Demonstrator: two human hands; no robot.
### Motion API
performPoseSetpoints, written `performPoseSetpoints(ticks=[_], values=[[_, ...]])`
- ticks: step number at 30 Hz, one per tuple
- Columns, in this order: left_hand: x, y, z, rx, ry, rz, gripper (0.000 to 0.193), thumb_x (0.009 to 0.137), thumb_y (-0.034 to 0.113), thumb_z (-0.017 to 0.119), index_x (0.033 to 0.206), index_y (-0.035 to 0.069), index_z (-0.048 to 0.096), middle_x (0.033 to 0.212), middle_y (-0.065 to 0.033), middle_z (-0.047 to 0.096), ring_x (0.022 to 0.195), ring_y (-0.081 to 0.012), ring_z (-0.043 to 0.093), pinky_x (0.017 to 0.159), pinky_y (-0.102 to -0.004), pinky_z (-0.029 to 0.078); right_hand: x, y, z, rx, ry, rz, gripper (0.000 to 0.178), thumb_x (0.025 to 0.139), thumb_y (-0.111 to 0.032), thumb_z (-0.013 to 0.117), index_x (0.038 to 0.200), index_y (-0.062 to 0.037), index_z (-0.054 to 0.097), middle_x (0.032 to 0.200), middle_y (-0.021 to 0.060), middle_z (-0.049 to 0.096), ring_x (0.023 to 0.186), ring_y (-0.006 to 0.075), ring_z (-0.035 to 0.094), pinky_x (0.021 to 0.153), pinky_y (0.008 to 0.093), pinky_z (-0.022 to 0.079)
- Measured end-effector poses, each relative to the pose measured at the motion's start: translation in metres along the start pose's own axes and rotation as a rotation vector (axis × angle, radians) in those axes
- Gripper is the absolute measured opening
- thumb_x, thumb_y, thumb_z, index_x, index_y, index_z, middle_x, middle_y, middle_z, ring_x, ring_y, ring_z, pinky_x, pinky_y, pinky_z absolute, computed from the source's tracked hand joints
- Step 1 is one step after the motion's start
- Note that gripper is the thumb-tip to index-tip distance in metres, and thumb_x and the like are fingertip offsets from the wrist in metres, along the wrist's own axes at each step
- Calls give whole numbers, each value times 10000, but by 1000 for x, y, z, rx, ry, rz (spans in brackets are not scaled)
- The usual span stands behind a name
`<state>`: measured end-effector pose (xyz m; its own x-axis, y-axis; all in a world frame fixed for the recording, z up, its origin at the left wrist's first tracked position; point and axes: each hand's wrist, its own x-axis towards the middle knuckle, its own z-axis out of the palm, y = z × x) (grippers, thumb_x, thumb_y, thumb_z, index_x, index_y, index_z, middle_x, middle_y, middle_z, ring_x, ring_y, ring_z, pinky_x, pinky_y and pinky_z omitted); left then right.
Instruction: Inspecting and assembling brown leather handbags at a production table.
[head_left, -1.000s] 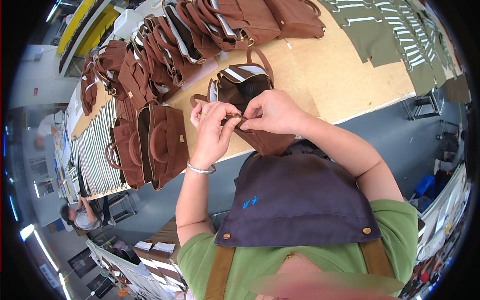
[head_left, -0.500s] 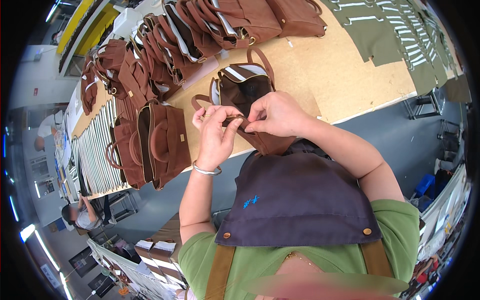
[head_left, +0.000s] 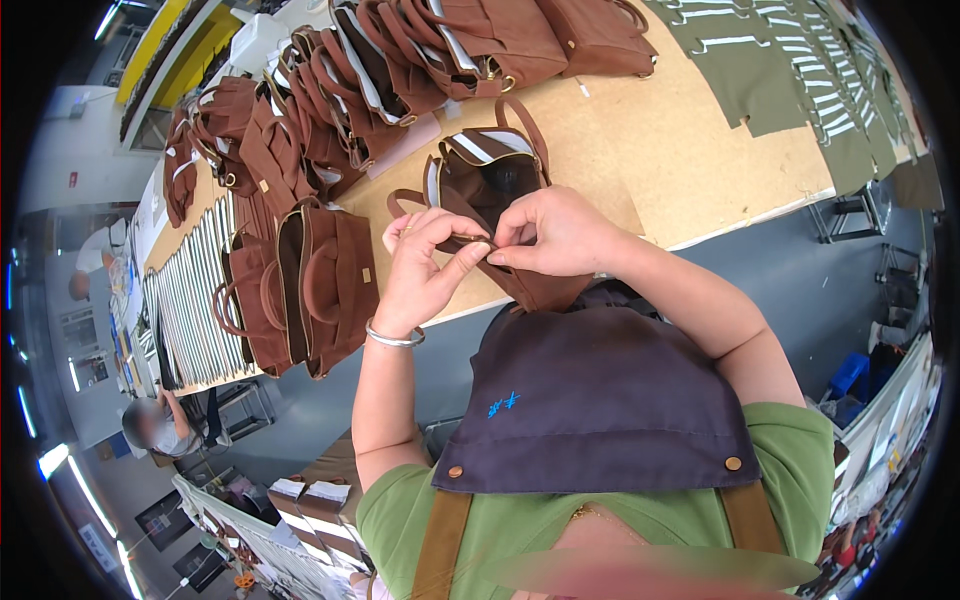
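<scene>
A brown handbag (head_left: 545, 285) stands at the table's near edge with its mouth wide, showing a dark lining and a gold zipper along the rim. My left hand (head_left: 425, 265) pinches the near left end of that rim between thumb and forefinger. Right against it, my right hand (head_left: 555, 230) pinches the same spot, thumb and fingertips pressed together. The zipper end at the fingertips is mostly covered by the fingers. One bag handle (head_left: 525, 130) arches up on the far side, and another loops out behind my left hand.
Many brown handbags (head_left: 470, 45) crowd the far side of the table (head_left: 700, 180). More bags (head_left: 330, 280) stand at left, beside a row of thin upright panels (head_left: 195, 300). Olive pieces with white strips (head_left: 790, 70) lie at far right. A person (head_left: 160, 425) sits at far left.
My left wrist has dropped slightly and shifted left, and the two hands' fingertips have come closer together on the bag's rim. The bag stays in place.
</scene>
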<state>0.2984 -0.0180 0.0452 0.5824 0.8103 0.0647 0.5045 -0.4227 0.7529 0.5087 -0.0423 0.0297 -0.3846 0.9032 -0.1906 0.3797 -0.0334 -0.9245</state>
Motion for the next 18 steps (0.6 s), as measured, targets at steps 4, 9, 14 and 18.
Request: performPoseSetpoints(ticks=[4,9,14,18], values=[[-1,2,3,36,6,-26,89,839,186,694,894,134,647,839,33,583,904,-140,531,985,-358,200,-1,0,2,-37,44,-66,130,762,-163,769,787,-55,701,712,40,635,662,129,643,614,253,509],[-4,2,14,77,100,29,86,830,171,686,860,121,624,815,9,564,890,-171,527,974,-364,208,-1,0,3,-96,65,-137,133,744,-169,769,768,-58,699,716,45,624,637,155,633,591,264,503],[-1,-2,12,43,54,15,83,836,182,681,859,125,626,805,6,570,873,-173,540,968,-371,220,-1,2,3,-84,96,-157,137,746,-170,765,758,-52,695,716,43,622,642,157,637,587,273,504],[1,3,5,63,15,22,73,843,184,675,864,129,633,801,8,574,862,-170,543,952,-371,231,-1,-2,3,-120,86,-102,139,751,-177,764,776,-57,700,731,47,624,665,162,645,595,273,510]])
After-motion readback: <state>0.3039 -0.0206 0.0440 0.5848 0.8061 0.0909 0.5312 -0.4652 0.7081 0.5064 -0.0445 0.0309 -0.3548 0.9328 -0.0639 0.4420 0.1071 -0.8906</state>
